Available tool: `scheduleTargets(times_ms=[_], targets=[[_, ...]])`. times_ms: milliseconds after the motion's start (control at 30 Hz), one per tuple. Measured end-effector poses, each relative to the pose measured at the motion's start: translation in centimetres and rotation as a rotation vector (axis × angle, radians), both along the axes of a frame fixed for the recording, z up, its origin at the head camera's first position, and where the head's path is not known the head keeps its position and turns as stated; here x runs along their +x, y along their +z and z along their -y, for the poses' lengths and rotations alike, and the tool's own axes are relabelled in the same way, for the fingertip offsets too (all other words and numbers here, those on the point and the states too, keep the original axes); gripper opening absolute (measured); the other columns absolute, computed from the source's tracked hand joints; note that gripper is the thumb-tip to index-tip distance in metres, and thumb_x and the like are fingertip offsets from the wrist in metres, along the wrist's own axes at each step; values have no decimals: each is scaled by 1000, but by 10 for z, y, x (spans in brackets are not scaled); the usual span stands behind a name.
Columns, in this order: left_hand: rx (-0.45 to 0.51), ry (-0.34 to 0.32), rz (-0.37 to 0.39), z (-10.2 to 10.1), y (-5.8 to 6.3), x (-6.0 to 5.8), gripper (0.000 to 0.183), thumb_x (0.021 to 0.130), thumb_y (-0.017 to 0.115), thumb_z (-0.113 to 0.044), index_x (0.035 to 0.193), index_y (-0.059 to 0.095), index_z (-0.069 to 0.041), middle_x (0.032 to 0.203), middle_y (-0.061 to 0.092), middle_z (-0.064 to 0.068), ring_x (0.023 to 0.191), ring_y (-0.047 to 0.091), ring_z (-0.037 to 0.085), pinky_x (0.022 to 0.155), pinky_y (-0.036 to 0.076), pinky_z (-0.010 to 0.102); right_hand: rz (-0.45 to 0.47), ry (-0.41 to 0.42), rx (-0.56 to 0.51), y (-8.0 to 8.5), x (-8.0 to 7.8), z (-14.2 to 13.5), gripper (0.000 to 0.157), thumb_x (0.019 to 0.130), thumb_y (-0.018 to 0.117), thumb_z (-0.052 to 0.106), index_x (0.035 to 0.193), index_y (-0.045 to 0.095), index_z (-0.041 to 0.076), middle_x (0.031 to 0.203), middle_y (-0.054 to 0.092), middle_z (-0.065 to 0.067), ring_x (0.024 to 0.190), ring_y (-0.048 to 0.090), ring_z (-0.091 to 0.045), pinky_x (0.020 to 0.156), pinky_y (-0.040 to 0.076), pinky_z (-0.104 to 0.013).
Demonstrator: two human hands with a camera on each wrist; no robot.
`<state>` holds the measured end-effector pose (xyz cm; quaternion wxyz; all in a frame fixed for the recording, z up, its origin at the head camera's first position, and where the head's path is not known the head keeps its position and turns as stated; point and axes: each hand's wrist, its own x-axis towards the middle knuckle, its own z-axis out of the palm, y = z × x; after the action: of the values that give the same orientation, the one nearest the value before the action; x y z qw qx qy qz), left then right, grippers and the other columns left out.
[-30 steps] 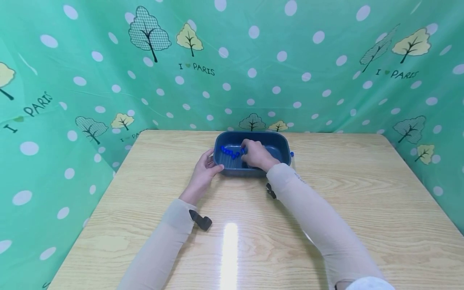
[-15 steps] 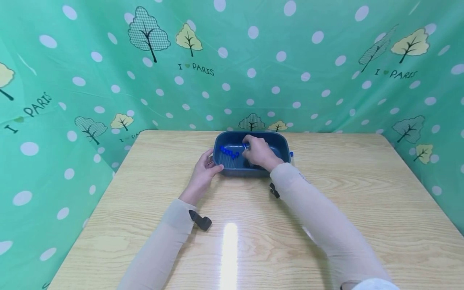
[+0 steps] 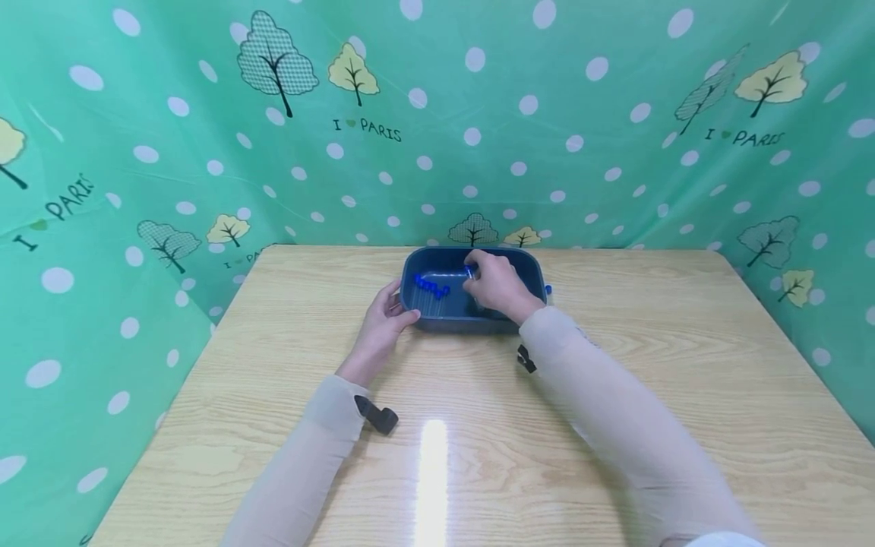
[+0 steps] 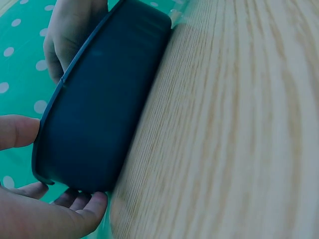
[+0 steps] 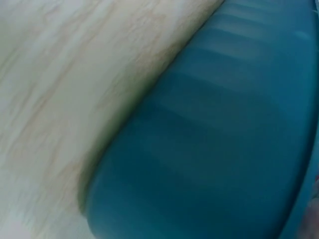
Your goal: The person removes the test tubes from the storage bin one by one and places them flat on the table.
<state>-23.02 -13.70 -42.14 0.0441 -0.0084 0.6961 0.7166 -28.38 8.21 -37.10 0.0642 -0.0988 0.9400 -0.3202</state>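
A dark blue plastic box [image 3: 465, 325] stands at the back of the table. My left hand [image 3: 378, 328] grips its left end, thumb on the rim and fingers round the side, as the left wrist view also shows on the box wall [image 4: 94, 119]. Inside, my right hand [image 3: 499, 284] pinches a small clear tube with a blue cap [image 3: 470, 270]; its lower part is mostly hidden. A row of several blue caps [image 3: 431, 286] lies at the box's left, seemingly on similar tubes. The right wrist view holds mainly the box's outer wall [image 5: 214, 139].
Just outside the box's right end is another small blue cap [image 3: 548, 289], its body barely visible. The wooden table [image 3: 649, 334] reaches a green patterned curtain [image 3: 383, 175] behind and at the sides.
My right hand has shifted a little to the right and away from the row, with the blue-capped tube in its fingers. My left hand and the box have stayed put.
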Motion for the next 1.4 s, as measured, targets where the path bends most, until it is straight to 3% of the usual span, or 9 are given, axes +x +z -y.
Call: scheduleTargets(times_ms=[500, 833, 933, 1033, 1167, 1400], targets=[[6, 1, 17, -1, 1, 0, 74, 84, 65, 2, 148, 31, -13, 144, 41, 18, 132, 41, 29, 105, 41, 38, 4, -45, -1, 14, 13, -18, 47, 93, 59, 17, 137, 45, 12, 89, 61, -5, 59, 61, -19, 52, 50, -31], [30, -18, 24, 1, 0, -1, 74, 86, 65, 1, 150, 29, -14, 146, 37, 18, 134, 37, 29, 108, 38, 39, -30, -44, -8, 16, 20, -35, 46, 91, 59, 14, 135, 47, 9, 95, 61, -8, 60, 61, -18, 54, 52, -30], [29, -28, 36, 0, 8, 3, 75, 87, 63, 3, 150, 26, -10, 147, 35, 21, 135, 35, 31, 108, 38, 39, -20, -48, -23, 17, 23, -40, 47, 91, 60, 12, 136, 46, 8, 95, 60, -8, 58, 60, -19, 54, 52, -31], [27, -26, 33, 0, 8, 3, 75, 86, 63, 3, 150, 26, -10, 147, 36, 21, 135, 36, 31, 107, 39, 39, -11, -47, -31, 18, 25, -45, 48, 91, 60, 12, 136, 45, 8, 95, 59, -9, 59, 60, -20, 53, 52, -31], [17, -10, 21, 0, 1, 0, 74, 86, 64, 1, 149, 29, -13, 145, 39, 17, 133, 39, 28, 106, 40, 38, 7, -51, -36, 19, 28, -52, 50, 91, 60, 11, 137, 43, 7, 96, 60, -10, 62, 62, -23, 52, 53, -31], [17, -6, 32, -1, 1, 0, 74, 85, 65, 1, 149, 30, -14, 144, 40, 17, 133, 40, 28, 106, 40, 38, 13, -58, -32, 21, 31, -63, 51, 91, 61, 12, 138, 42, 6, 96, 61, -11, 66, 62, -23, 52, 52, -31]])
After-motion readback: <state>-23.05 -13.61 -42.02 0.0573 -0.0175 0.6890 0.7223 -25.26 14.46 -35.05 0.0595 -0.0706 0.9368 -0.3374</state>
